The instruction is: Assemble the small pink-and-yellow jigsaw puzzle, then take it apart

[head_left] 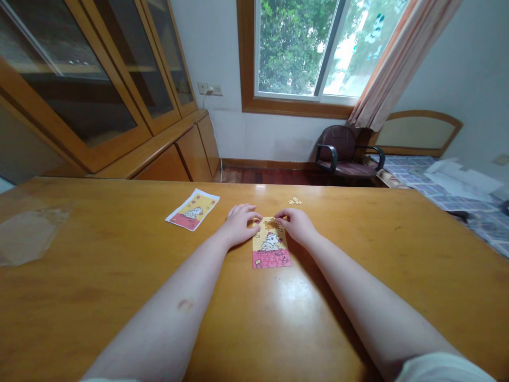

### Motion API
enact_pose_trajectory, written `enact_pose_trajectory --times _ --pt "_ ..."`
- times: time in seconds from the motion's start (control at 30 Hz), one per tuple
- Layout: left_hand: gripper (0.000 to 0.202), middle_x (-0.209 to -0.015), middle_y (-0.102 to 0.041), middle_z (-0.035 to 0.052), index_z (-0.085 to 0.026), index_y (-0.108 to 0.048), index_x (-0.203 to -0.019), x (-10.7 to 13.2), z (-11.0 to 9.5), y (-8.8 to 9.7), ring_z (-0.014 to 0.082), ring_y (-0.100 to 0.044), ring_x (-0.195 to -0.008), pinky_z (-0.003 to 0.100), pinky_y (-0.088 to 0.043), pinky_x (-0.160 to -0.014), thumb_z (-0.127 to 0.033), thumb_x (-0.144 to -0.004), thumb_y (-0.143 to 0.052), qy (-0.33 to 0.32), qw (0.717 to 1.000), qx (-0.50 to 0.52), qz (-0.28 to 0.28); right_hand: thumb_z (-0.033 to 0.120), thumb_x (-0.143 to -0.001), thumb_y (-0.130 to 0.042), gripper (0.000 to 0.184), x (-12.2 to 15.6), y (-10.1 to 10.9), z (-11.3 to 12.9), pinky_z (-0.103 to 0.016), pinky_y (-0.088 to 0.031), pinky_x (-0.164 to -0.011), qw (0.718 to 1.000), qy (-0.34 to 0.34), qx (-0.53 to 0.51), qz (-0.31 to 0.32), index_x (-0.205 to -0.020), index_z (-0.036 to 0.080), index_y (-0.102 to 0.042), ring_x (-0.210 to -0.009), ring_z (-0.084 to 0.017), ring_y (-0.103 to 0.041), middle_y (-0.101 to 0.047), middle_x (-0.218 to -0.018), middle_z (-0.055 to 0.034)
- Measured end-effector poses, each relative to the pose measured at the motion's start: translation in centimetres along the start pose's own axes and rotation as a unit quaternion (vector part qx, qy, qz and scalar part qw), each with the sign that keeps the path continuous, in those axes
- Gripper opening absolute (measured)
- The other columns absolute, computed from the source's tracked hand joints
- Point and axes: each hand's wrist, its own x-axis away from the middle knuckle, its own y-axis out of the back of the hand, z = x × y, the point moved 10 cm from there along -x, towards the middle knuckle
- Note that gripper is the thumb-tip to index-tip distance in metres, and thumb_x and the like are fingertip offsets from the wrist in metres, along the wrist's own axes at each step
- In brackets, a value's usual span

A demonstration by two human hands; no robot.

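Observation:
A small jigsaw puzzle (270,248) with a white cartoon animal on yellow above a pink band lies on the wooden table (119,276). My left hand (239,222) rests at its top left corner, fingers curled down onto the edge. My right hand (296,222) sits at the top right corner, fingertips pinched on the puzzle's top edge. Whether a loose piece is under the fingers is hidden. A few loose puzzle pieces (295,201) lie just beyond my right hand.
A printed reference card (193,209) with the same picture lies to the left. A clear plastic bag (27,233) lies at the table's far left. Beyond the table stand a dark office chair (342,151), wooden cabinets (119,106) and a bed (457,196).

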Motion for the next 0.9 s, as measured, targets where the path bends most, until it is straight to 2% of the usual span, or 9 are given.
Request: enact_pose_trajectory --times 0.1,0.2,0.33,0.47,0.63,0.9 --pt "0.033 -0.134 -0.054 0.0035 -0.030 -0.069 -0.105 0.0 0.0 -0.2 0.0274 -0.041 -0.129 0.048 -0.026 -0.112 -0.044 -0.077 -0.063 -0.005 1.000 0.009 0.008 0.022 -0.081 -0.064 0.011 -0.5 -0.4 0.4 -0.025 -0.046 -0.069 1.000 -0.006 -0.009 0.009 -0.086 0.021 -0.073 -0.071 -0.014 -0.062 -0.072 -0.080 -0.0021" --pt "0.038 -0.134 -0.055 0.0042 -0.029 -0.069 -0.107 -0.1 0.3 -0.3 0.0276 -0.041 -0.129 0.046 -0.030 -0.110 -0.048 -0.075 -0.064 0.000 1.000 0.027 0.006 0.018 -0.077 -0.065 0.010 -1.4 -1.2 0.6 -0.023 -0.045 -0.064 0.999 -0.022 -0.017 0.046 -0.083 0.020 -0.074 -0.067 -0.014 -0.062 -0.072 -0.076 -0.0018" --pt "0.036 -0.133 -0.056 0.0038 -0.029 -0.069 -0.107 -0.1 0.2 -0.3 0.0271 -0.042 -0.128 0.045 -0.030 -0.111 -0.045 -0.075 -0.065 -0.008 0.999 0.031 0.005 0.018 -0.078 -0.065 0.010 -2.4 -1.4 0.9 -0.023 -0.046 -0.068 0.999 -0.020 -0.026 0.033 -0.084 0.020 -0.074 -0.072 -0.014 -0.064 -0.074 -0.081 -0.0020" --pt "0.036 -0.133 -0.056 0.0038 -0.029 -0.069 -0.108 -0.1 0.2 -0.3 0.0266 -0.043 -0.128 0.044 -0.031 -0.111 -0.043 -0.075 -0.066 -0.003 0.999 0.031 0.007 0.019 -0.079 -0.064 0.011 -2.3 -2.3 0.9 -0.023 -0.047 -0.069 0.998 -0.002 -0.011 0.056 -0.084 0.021 -0.074 -0.075 -0.015 -0.066 -0.074 -0.083 -0.0016" --pt "0.037 -0.133 -0.055 0.0042 -0.029 -0.069 -0.108 0.0 0.3 -0.2 0.0267 -0.043 -0.127 0.044 -0.032 -0.110 -0.044 -0.074 -0.067 0.001 0.999 0.038 0.009 0.020 -0.079 -0.064 0.011 -2.0 -3.1 0.3 -0.023 -0.046 -0.066 0.996 -0.010 0.018 0.084 -0.082 0.022 -0.074 -0.072 -0.016 -0.066 -0.074 -0.078 -0.0015" --pt "0.033 -0.135 -0.053 0.0027 -0.033 -0.070 -0.107 0.1 0.0 -0.7 0.0270 -0.041 -0.128 0.046 -0.030 -0.111 -0.045 -0.078 -0.063 -0.012 0.999 0.039 0.035 0.021 -0.078 -0.065 0.008 -2.3 -2.3 0.3 -0.024 -0.046 -0.069 0.998 0.008 0.041 0.054 -0.080 0.022 -0.073 -0.074 -0.015 -0.065 -0.073 -0.079 -0.0015"
